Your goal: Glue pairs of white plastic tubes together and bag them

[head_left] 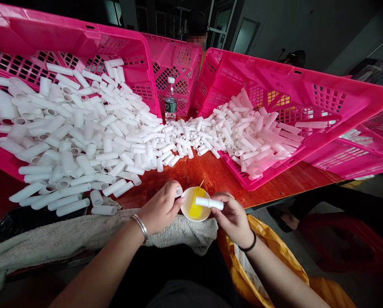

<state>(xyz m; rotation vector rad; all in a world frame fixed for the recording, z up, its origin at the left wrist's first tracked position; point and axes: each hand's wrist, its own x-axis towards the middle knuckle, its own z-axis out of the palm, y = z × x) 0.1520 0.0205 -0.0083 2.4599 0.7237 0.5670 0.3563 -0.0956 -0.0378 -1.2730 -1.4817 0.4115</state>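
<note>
My right hand (232, 217) was at the lower middle of the frame, and its grip pinched a white tube (207, 202) between thumb and fingers. The tube lay nearly flat, with its free end pointing left. It was over a small dish (186, 202) and covered part of the yellow pad (195, 211) in there. From so far away I could not tell if tube and pad touched. A thin stick (201, 184) poked up behind the pad. My left hand (161, 208) was just left of the dish. Its grip was curled closed around a white piece (179, 191); only the round end showed, so I could not tell how long it was.

I judged that the step in hand was work on that one tube at the dish. The next move called for a soft pinch and a slow wrist, so the dish would not tip.

A big heap of loose tubes (92, 132) ran from a pink basket (124, 40) at the upper left onto the red desk (191, 171). More tubes lay in a second pink basket (307, 81) at the right. A bottle (170, 105) stood between the baskets. A gray towel (92, 231) lay at the lower left.
</note>
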